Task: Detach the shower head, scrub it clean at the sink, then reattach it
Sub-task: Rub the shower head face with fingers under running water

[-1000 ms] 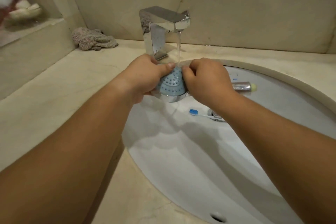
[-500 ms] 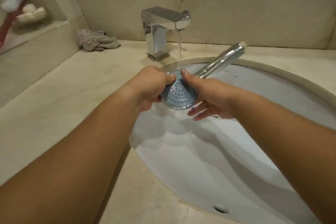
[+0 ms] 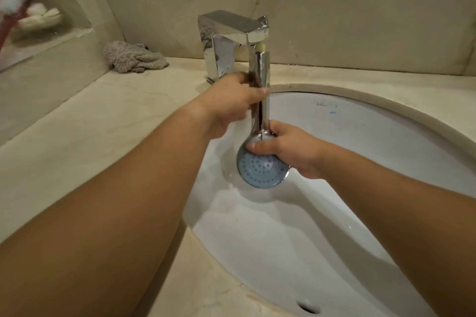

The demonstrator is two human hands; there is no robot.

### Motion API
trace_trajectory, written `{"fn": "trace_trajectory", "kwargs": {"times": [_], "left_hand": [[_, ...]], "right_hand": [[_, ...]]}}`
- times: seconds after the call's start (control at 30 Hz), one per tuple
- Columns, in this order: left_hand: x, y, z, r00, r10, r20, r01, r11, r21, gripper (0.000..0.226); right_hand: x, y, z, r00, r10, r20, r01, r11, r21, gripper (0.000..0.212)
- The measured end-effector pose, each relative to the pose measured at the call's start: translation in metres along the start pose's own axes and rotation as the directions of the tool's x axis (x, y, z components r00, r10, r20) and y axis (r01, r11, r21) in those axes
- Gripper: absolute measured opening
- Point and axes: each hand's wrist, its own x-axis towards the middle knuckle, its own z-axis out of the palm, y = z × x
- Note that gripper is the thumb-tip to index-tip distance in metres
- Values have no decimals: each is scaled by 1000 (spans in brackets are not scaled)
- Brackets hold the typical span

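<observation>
The chrome shower head (image 3: 262, 170) hangs over the white sink (image 3: 386, 141), blue nozzle face toward me and handle pointing up under the chrome faucet (image 3: 231, 31) spout. My left hand (image 3: 231, 103) grips the handle at mid-length. My right hand (image 3: 288, 149) holds the round head from the right, thumb laid across the top of the blue face. No water stream is clearly visible along the handle.
A grey crumpled cloth (image 3: 134, 56) lies on the beige marble counter (image 3: 90, 136) left of the faucet. A raised ledge at far left holds a pale soap-like object (image 3: 41, 18) and a red-handled brush (image 3: 10, 15). The sink's overflow hole (image 3: 307, 307) is at the bottom.
The shower head turned upright: its handle swung from pointing right-back to straight up under the spout. My left hand shifted from the head's rim onto the handle; my right hand now grips the head.
</observation>
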Motion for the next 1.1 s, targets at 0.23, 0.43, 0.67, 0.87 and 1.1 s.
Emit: {"fn": "trace_trajectory", "kwargs": {"times": [0.23, 0.43, 0.67, 0.87, 1.1], "left_hand": [[12, -14, 3, 979, 181, -89, -195, 963, -185, 23], [9, -20, 2, 979, 199, -42, -204, 959, -195, 20], [12, -22, 1, 977, 206, -62, -214, 955, -204, 25], [11, -22, 1, 974, 220, -49, -226, 950, -215, 30], [15, -22, 1, 961, 268, -74, -278, 934, -225, 27]], "right_hand": [[7, 10, -5, 998, 18, 56, -13, 995, -99, 51], [7, 10, -3, 997, 78, -3, -77, 984, -160, 50], [15, 15, 4, 996, -14, -86, 0, 987, -159, 36], [18, 19, 3, 995, -15, -94, 2, 990, -142, 34], [20, 22, 4, 996, -7, -86, -4, 993, -120, 31]]}}
